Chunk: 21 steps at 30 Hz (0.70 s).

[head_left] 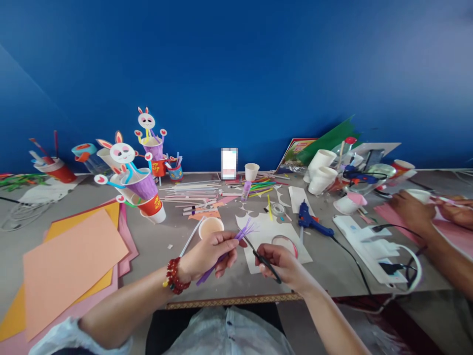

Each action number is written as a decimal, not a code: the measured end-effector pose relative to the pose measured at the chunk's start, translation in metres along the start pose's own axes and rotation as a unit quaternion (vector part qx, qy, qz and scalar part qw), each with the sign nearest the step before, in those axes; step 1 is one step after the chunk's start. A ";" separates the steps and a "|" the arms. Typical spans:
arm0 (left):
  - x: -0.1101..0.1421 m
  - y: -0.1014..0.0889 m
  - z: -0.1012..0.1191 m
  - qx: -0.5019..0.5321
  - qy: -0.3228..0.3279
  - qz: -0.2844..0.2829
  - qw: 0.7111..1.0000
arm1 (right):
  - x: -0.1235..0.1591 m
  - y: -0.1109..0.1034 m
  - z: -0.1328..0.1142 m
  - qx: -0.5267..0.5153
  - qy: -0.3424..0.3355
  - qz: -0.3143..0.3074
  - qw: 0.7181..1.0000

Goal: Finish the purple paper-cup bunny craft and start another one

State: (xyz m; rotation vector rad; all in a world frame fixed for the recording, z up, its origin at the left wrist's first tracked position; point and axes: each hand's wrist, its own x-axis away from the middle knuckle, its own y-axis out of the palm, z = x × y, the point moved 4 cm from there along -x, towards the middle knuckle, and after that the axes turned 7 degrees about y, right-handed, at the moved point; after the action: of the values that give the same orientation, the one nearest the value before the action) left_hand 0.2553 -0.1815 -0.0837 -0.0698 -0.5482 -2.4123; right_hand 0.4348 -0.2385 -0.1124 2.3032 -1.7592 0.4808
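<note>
Pinched between the fingers of my left hand [218,249] is a purple paper strip [207,276], its upper end cut into a thin fringe that fans out. My right hand [279,264] is closed round the black handles of a pair of scissors [266,264]. The scissor blades point up and left, reaching the fringed end of the strip. Under and behind my hands lies a white paper sheet [258,266] with curved pieces cut out of its edge. A roll of tape [284,242] rests on that sheet, partly behind my right hand. Left of it stands a paper cup [211,228].
At left, stacked coloured paper [74,266] lies beside a rabbit figure made of cups [142,187]. A blue glue gun [312,221] and a white power strip [369,251] with cables are at right. A co-worker's hands [414,212] work at the far right.
</note>
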 end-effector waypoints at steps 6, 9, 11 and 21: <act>0.002 -0.001 0.000 -0.002 -0.003 0.000 1.000 | 0.003 0.002 -0.003 -0.014 0.002 -0.007 1.000; 0.002 0.000 0.000 -0.003 -0.008 -0.004 1.000 | 0.004 0.002 -0.004 -0.017 -0.002 -0.006 1.000; 0.002 0.001 0.000 -0.004 -0.010 -0.005 1.000 | 0.003 0.002 -0.002 -0.012 -0.003 -0.006 1.000; 0.003 0.001 0.004 -0.017 -0.023 -0.013 1.000 | 0.002 -0.001 0.004 -0.009 -0.015 -0.015 1.000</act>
State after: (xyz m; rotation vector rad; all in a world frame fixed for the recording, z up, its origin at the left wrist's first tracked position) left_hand 0.2537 -0.1824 -0.0790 -0.1339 -0.5323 -2.4508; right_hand 0.4363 -0.2412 -0.1156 2.3326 -1.7339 0.4252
